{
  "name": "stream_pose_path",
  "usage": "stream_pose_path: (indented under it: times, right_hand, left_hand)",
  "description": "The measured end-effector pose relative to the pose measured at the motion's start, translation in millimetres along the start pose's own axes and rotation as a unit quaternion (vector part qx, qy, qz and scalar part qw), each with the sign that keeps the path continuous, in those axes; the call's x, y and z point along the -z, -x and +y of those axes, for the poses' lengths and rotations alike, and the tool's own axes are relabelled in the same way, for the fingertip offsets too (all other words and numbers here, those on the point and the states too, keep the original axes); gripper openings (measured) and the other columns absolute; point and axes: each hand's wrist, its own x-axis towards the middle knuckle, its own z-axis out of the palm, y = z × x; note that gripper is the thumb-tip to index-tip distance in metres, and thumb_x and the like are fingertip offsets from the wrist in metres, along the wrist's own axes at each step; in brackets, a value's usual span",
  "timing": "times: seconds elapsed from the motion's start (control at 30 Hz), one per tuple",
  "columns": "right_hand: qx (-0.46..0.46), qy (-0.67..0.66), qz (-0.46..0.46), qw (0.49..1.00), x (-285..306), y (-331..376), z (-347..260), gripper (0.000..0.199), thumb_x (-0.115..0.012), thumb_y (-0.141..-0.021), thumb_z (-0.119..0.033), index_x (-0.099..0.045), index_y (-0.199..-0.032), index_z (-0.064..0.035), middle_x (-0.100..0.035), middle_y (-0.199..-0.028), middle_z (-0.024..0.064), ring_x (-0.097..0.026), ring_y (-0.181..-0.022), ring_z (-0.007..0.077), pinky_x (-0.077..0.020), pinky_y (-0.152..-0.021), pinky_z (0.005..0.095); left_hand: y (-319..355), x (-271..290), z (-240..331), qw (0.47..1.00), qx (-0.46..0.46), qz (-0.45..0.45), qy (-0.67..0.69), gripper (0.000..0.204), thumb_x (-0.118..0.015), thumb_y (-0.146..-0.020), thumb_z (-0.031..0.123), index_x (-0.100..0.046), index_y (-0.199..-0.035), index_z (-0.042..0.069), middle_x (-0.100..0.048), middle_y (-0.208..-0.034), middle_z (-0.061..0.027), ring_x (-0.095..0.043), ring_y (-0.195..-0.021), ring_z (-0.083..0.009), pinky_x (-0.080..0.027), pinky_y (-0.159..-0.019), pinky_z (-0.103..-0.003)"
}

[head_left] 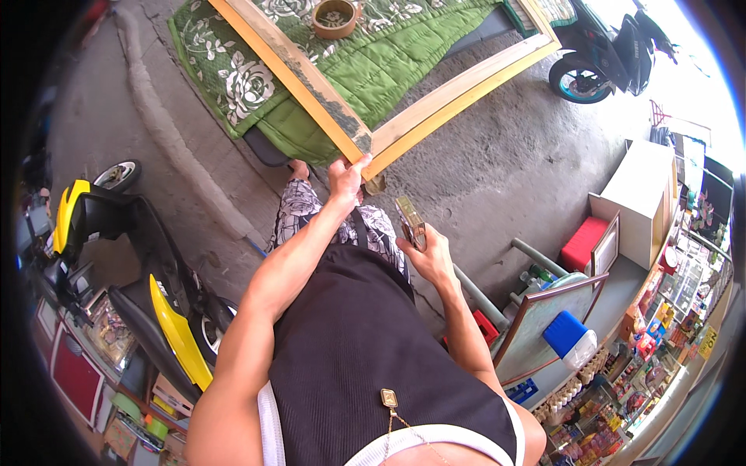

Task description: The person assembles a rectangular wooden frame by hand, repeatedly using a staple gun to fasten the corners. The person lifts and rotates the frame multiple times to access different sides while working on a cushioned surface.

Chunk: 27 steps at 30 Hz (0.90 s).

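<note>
My left hand (345, 177) grips the near corner of a large wooden frame (458, 97), fingers closed around it. The frame's yellow-edged bars run away from that corner to the far left and far right. A dark, rough patch marks the inner face of the left bar. To the right, apart from the frame, my right hand (431, 256) is closed around a boxy brass-coloured metal hand tool (409, 219); its exact kind is unclear. Beneath the frame lies a green quilted blanket (365, 101) with white flower prints, a round brown bowl (335, 17) resting on it.
A yellow-and-black motorcycle (167, 311) stands at my left, another dark motorcycle (602, 58) at the far right. A white cabinet (641, 194), a red box (584, 245) and a framed board (536, 322) line my right side, beside shelves of packaged goods (622, 388). The floor is rough concrete.
</note>
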Motion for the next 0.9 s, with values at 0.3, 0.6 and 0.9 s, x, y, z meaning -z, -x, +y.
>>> stream_pose_path:
  times: [0.3, 0.6, 0.9]
  right_hand:
    - [0.038, -0.017, -0.03, 0.999, -1, -19, -24, 0.037, -0.075, -0.073, -0.027, -0.058, -0.087, 0.0026, -0.061, -0.074, 0.0188, -0.061, -0.07, 0.0315, -0.046, -0.065, 0.0387]
    - [0.103, 0.038, -0.055, 0.992, 0, -68, -143, 0.042, -0.075, -0.074, -0.032, -0.059, -0.092, 0.0025, -0.061, -0.075, 0.0175, -0.06, -0.069, 0.0285, -0.0466, -0.066, 0.0374]
    - [0.113, 0.137, 0.119, 0.977, 2, -254, -270, 0.049, -0.071, -0.074, -0.045, -0.059, -0.089, 0.0002, -0.058, -0.09, 0.0169, -0.058, -0.084, 0.0315, -0.0459, -0.075, 0.0403]
  left_hand:
    - [-4, 12, 5, 0.997, 0.037, -0.058, 0.02, 0.027, -0.07, -0.081, 0.019, -0.063, -0.1, 0.001, -0.066, -0.087, -0.0058, -0.063, -0.068, -0.014, -0.052, -0.058, -0.028]
    - [-14, 64, 60, 0.96, 0.133, -0.163, -0.185, 0.024, -0.06, -0.09, 0.026, -0.06, -0.099, 0.003, -0.064, -0.081, -0.0057, -0.062, -0.068, -0.0128, -0.052, -0.056, -0.027]
    - [-64, 180, 195, 0.964, 0.091, -0.144, -0.206, 0.022, -0.067, -0.086, 0.023, -0.063, -0.096, 0.004, -0.056, -0.059, 0.0004, -0.052, -0.047, -0.0055, -0.041, -0.042, -0.02]
